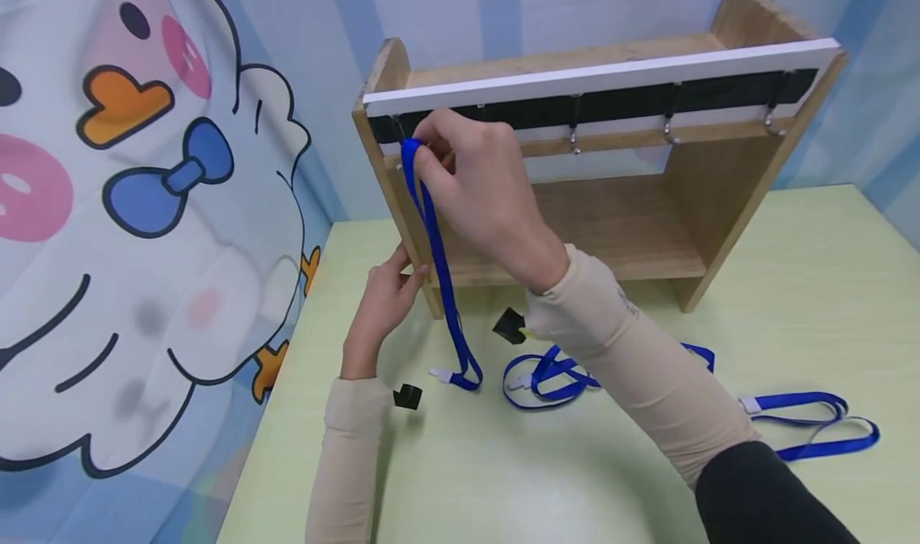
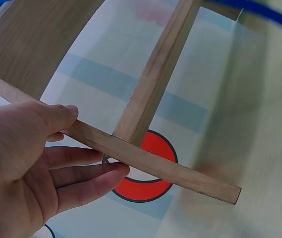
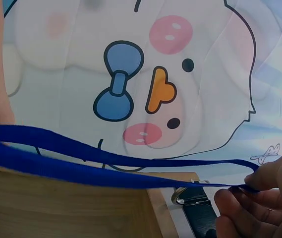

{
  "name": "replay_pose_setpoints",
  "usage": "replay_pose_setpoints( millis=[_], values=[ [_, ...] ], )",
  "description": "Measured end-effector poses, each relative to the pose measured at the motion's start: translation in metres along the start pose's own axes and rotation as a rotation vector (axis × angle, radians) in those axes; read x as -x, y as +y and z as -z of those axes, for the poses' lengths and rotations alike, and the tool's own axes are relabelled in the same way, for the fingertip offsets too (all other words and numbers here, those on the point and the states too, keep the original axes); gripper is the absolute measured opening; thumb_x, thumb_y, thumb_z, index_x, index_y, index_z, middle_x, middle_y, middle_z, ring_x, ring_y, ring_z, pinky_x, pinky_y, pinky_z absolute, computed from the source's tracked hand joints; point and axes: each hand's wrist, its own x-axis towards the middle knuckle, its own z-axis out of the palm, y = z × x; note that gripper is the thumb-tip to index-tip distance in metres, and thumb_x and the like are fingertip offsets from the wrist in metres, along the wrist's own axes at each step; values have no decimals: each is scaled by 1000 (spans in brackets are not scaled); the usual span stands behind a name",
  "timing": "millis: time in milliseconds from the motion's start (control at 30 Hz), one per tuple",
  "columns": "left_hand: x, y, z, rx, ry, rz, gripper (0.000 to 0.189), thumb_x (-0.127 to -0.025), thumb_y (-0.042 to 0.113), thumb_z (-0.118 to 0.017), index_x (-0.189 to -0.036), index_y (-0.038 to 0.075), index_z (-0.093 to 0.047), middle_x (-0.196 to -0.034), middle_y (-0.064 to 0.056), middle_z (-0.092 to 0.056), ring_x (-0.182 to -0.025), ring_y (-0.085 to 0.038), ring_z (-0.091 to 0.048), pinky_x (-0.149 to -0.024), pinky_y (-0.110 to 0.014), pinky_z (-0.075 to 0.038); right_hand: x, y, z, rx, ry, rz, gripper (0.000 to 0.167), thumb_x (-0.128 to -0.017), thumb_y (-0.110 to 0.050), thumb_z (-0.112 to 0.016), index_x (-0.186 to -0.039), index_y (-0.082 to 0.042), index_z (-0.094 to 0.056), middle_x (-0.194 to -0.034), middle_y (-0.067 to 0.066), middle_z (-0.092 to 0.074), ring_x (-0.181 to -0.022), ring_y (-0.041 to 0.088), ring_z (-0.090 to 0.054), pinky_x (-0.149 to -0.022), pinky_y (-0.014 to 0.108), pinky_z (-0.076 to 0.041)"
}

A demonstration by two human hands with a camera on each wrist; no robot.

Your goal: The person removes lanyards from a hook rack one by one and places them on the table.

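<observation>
My right hand (image 1: pixel 481 184) pinches the top of a blue lanyard (image 1: pixel 446 288) between thumb and index finger. The strap hangs down in a long loop, with a white clip (image 1: pixel 443 375) near its lower end. In the right wrist view the pinched strap lies beside a metal hook (image 3: pixel 178 197); I cannot tell whether it is on the hook. Low on the left side panel of a wooden shelf (image 1: pixel 611 216), my left hand (image 1: pixel 384 300) grips the edge. In the left wrist view the thumb and fingers lie on opposite sides of that panel (image 2: pixel 180 176).
Along the shelf's front, a black strip (image 1: pixel 532 114) carries several metal hooks (image 1: pixel 670 133). On the table (image 1: pixel 503 480) lie a tangle of blue lanyard (image 1: pixel 537 407), another blue lanyard (image 1: pixel 830 450) at the right, and two small black pieces (image 1: pixel 407 397). A cartoon-printed cloth (image 1: pixel 237 288) hangs at the left.
</observation>
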Motion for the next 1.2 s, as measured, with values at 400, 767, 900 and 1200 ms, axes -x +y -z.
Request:
replay_pose_setpoints(
  millis=[400, 767, 900, 1200],
  values=[
    [-3, 3, 5, -21, 10, -20, 42, -107, 22, -53, -148, 12, -47, -140, -15, -60, -105, -33, -71, -85, -45, -58, 13, -4, -16, 7, -131, 19, 13, -101, -7, -60, -104, 1, -69, -88, 8, -73, -72, 14, -66, -61, 24, -51],
    [-3, 2, 3, -104, 34, -8, 24, -103, 9, -54, -123, 0, -63, -78, -16, -65, -67, -29, -63, -60, -33, -45, 26, 0, -40, -62, -209, -31, 14, -99, -4, -63, -109, 3, -70, -96, 12, -74, -81, 18, -70, -70, 21, -56],
    [-4, -1, 1, -104, 45, -54, 15, -103, 9, -54, -94, 4, -64, -83, -8, -63, -74, -22, -54, -70, -34, -45, 30, 2, -49, -127, -213, -36, 13, -99, -2, -63, -108, 3, -70, -96, 12, -74, -78, 17, -70, -69, 20, -56],
    [-2, -4, 3, 4, 68, -71, 28, -105, 11, -54, -130, -2, -57, -123, -16, -65, -106, -26, -63, -92, -38, -52, 49, 17, -68, -188, -246, -101, 12, -98, -1, -62, -105, 1, -72, -96, 10, -74, -78, 17, -66, -72, 21, -54]
  ],
)
